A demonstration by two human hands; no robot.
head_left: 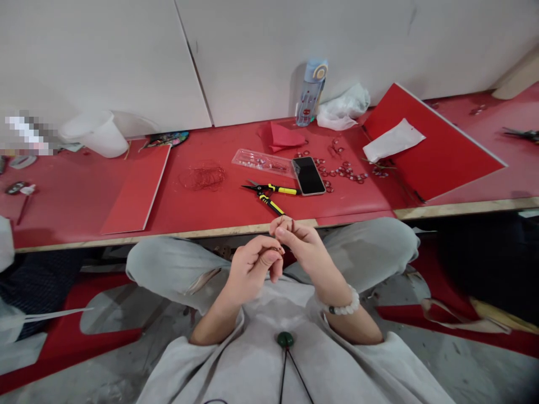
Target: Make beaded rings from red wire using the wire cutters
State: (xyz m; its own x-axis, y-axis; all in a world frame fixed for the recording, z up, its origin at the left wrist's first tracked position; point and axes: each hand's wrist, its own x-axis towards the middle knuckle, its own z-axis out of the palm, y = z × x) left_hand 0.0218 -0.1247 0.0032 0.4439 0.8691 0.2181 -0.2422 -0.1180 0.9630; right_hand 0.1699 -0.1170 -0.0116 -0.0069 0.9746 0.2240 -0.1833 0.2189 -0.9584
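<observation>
Pinching left hand (255, 266): closed on a small coppery wire piece (277, 250) at lower centre, apparently unfinished.
Right hand (302, 240): just beside, narrowed to a fingertip pinch; impossible to tell on what.
Made rings: small coppery wire rings with pale beads (346, 173), scattered right of centre, seemingly done.
Wire left: loose tangle of thin red wire (207, 177), left of centre, apparently unworked.
Clear plastic tray (240, 154): near centre, holding tiny pale beads (257, 163).
White plastic bucket (103, 134): upper left, contents hidden.
Pale-blue bottle (310, 95): upper centre, contents unclear.
</observation>
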